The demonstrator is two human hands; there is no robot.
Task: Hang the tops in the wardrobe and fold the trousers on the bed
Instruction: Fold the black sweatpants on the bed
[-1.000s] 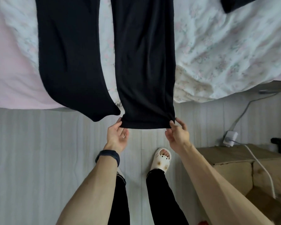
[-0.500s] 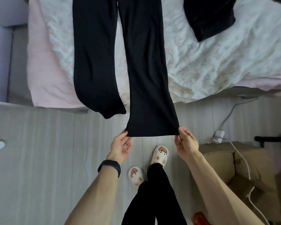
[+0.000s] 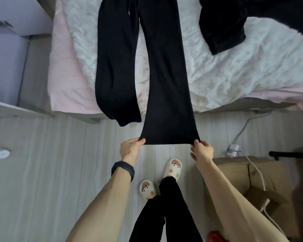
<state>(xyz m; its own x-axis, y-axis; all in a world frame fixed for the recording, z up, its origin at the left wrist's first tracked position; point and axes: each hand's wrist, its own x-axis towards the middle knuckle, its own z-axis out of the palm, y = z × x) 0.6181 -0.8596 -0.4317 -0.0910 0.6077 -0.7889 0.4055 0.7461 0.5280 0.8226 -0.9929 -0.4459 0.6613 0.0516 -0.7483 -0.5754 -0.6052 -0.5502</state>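
My left hand (image 3: 130, 149) and right hand (image 3: 202, 151) each pinch a hem corner of the black trousers (image 3: 164, 75), which stretch ahead of them across the bed (image 3: 234, 75); I judge an uneven pull could drag the loose leg (image 3: 112, 67) onto the floor (image 3: 59, 172).

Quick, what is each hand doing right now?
Left hand: pinches one hem corner of the black trousers.
Right hand: pinches the other hem corner.
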